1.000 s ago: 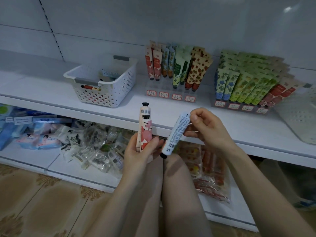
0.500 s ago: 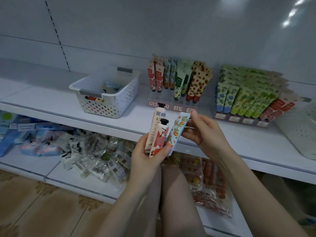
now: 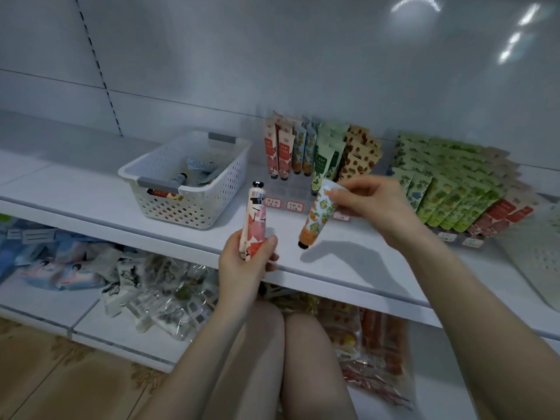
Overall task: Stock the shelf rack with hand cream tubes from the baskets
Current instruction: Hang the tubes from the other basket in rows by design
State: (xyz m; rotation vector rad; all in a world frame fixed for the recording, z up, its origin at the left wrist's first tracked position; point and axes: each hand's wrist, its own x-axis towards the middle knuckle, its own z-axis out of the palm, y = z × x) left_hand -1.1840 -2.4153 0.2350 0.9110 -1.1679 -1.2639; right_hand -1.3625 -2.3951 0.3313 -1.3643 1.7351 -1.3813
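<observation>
— What's around me?
— A white basket (image 3: 194,209) stands left of the rack (image 3: 285,190), with a few tubes inside. Your right hand (image 3: 372,204) and its orange tube (image 3: 316,218) hide some of the rack's price tags.
— My grip?
— Your right fingers pinch the orange tube's crimped end, cap down, above the shelf (image 3: 91,192). Your left hand (image 3: 245,262) curls round a pink tube (image 3: 254,228), upright at the shelf edge.
— The room?
— White wall (image 3: 272,56), brown patterned floor (image 3: 45,374).

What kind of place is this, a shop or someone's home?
Most likely a small shop. The white shelf holds display racks of hand cream tubes with price labels in front, and packaged goods lie piled underneath.
</observation>
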